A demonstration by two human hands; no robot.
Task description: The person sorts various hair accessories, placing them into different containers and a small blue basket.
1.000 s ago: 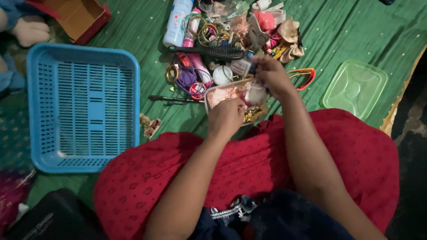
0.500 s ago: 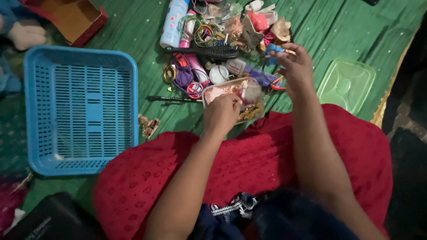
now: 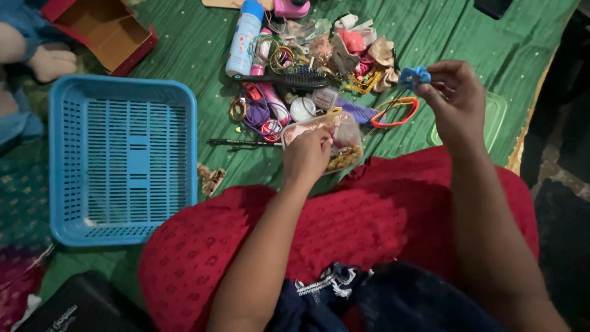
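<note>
Blue hair clip (image 3: 415, 76) is pinched between fingertips of the right hand (image 3: 453, 101), raised at two o'clock above the green cloth (image 3: 184, 49); the clear box (image 3: 332, 142) is gripped by the left hand (image 3: 305, 157)

A basket (image 3: 123, 157) lies left of the accessory pile (image 3: 307, 67); a lid (image 3: 491, 117) lies right.

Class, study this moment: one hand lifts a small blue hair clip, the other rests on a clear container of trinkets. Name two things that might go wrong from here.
1. The right hand pinches the small blue hair clip only at its fingertips, above the green cloth; it may slip and drop into the cluttered pile.
2. The left hand presses on the clear container, which looks tilted at the lap's edge; it might tip and spill its trinkets.
</note>
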